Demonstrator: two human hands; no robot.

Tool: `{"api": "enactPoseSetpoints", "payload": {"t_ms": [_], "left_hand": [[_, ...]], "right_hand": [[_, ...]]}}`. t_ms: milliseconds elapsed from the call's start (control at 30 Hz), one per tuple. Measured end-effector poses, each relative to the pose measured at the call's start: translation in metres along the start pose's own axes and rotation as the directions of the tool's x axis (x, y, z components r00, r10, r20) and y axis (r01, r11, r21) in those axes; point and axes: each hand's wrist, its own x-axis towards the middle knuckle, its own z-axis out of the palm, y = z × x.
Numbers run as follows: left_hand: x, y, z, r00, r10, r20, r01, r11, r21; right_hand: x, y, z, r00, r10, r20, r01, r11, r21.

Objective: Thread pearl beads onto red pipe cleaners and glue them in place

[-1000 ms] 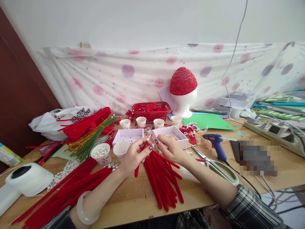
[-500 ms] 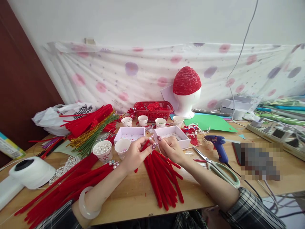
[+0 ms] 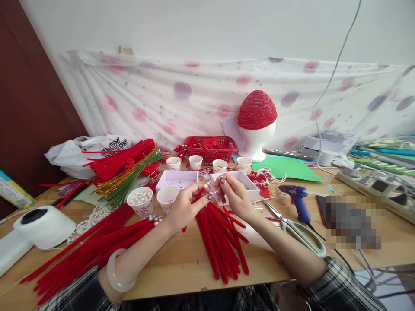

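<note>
The left hand (image 3: 184,211) pinches a fuzzy red stem (image 3: 197,197) above the table (image 3: 175,270); the right hand (image 3: 236,196) curls beside it, thumb near fingers, any grip impossible to tell. The stem slants up and rightward towards pearl beads (image 3: 205,186) at the left fingertips, its middle hidden behind that hand.

The head view looks from above and behind the left hand (image 3: 185,208) and right hand (image 3: 236,196), facing forward and down over the tabletop (image 3: 175,270). It sits near enough that both forearms (image 3: 149,254) enter from below, yet takes in the flowered sheet (image 3: 202,101) and wall (image 3: 210,28) beyond the hands.
</note>
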Motion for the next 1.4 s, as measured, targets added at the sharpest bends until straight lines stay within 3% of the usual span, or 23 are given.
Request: {"api": "enactPoseSetpoints", "payload": {"t_ms": [267, 400, 533, 733, 933, 1167, 1400], "left_hand": [[0.001, -0.001, 0.001, 0.999, 0.001, 0.044, 0.001, 0.999, -0.036], [-0.001, 0.002, 0.001, 0.997, -0.029, 0.073, 0.034, 0.997, -0.068], [-0.002, 0.005, 0.0, 0.996, -0.046, 0.073, 0.054, 0.992, -0.111], [0.0, 0.004, 0.0, 1.0, -0.018, -0.011, 0.018, 0.999, -0.048], [0.0, -0.003, 0.0, 0.998, 0.016, -0.065, -0.012, 0.998, 0.059], [0.001, -0.01, 0.0, 0.996, 0.08, -0.043, -0.074, 0.987, 0.141], [0.0, -0.006, -0.001, 0.998, 0.065, 0.0, -0.065, 0.992, 0.106]], "right_hand": [[0.004, -0.001, 0.004, 0.995, 0.09, 0.05, -0.094, 0.99, 0.103], [0.009, 0.004, 0.0, 0.994, 0.109, 0.011, -0.11, 0.988, 0.105], [0.014, 0.001, -0.012, 0.995, 0.076, -0.061, -0.071, 0.994, 0.081], [0.009, -0.013, -0.011, 1.0, 0.005, 0.019, -0.005, 1.0, 0.017], [0.007, -0.011, -0.006, 0.998, -0.045, 0.033, 0.049, 0.988, -0.149], [0.007, -0.012, -0.01, 0.987, -0.132, 0.095, 0.156, 0.934, -0.321], [0.008, -0.013, -0.012, 0.978, -0.113, 0.176, 0.162, 0.943, -0.292]]}}
